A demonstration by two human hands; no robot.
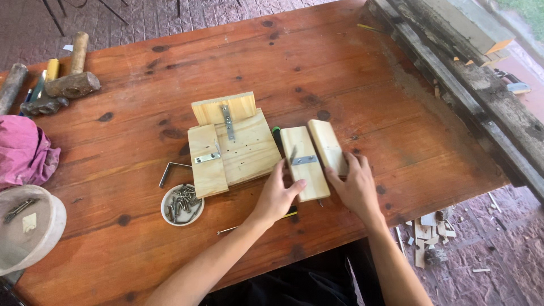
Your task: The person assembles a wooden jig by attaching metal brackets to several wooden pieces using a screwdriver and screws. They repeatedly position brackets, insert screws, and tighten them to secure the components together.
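Two pale wooden slats lie side by side near the table's front: the left slat (305,161) carries a small metal bracket (305,160), and the right slat (327,146) leans against it. My left hand (279,192) rests on the left slat's near left edge. My right hand (354,184) presses the right slat's near end. Fingers of both hands are spread flat on the wood. To the left sits a wooden assembly (229,144) of boards joined by metal brackets, with one board standing up at the back.
A small white dish of screws (182,204) and a bent metal key (170,170) lie left of my hands. A mallet (72,76), a pink cloth (25,150) and a round lid (28,226) occupy the left. Weathered planks (481,90) run along the right edge.
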